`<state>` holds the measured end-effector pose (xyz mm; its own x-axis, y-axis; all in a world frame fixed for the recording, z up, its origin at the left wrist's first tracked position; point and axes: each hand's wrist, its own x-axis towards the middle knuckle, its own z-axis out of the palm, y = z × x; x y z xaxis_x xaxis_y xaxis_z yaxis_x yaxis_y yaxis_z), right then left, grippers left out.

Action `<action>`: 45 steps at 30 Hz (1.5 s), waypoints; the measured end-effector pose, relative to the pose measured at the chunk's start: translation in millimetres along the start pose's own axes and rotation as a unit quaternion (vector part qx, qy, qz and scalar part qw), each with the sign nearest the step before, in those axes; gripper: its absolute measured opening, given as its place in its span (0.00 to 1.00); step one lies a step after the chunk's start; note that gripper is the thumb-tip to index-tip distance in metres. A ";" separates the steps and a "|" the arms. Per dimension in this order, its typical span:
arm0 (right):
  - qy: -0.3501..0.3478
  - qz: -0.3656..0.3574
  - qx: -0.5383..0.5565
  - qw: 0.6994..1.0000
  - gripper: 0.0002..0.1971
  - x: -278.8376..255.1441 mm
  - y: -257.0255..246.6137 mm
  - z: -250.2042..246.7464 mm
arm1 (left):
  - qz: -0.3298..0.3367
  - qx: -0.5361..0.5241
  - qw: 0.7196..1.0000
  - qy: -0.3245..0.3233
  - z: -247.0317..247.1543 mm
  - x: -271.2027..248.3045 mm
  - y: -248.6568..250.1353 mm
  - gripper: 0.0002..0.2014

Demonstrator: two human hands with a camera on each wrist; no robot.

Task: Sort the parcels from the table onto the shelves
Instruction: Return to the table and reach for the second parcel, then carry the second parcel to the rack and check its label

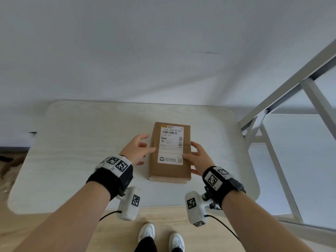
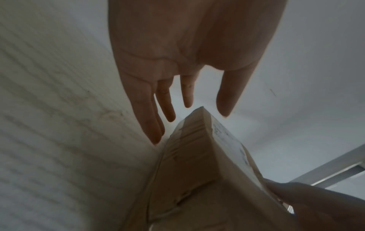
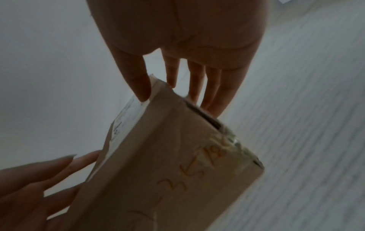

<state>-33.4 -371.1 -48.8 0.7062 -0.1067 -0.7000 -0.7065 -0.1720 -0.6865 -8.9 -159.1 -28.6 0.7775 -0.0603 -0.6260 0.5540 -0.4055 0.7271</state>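
Cardboard parcel (image 1: 170, 151) on table (image 1: 72, 142) | both hands' fingers spread, flanking it

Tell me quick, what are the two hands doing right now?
Left hand: open, fingers spread at the brown parcel's left side, not gripping.
Right hand: open, thumb on the top, straight fingers along its right side.

Bright head view, dim wrist views
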 end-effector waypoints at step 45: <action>0.047 -0.536 0.010 0.843 0.26 -228.1 -196.8 -91.9 | 0.439 -0.019 0.879 0.183 -35.5 -227.0 205.4 0.26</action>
<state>-51.1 -402.9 264.1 0.9388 0.0226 0.3437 0.3409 -0.2027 -0.9180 -61.0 -196.3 272.8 0.9502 -0.0340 0.3099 -0.3042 -0.3184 0.8978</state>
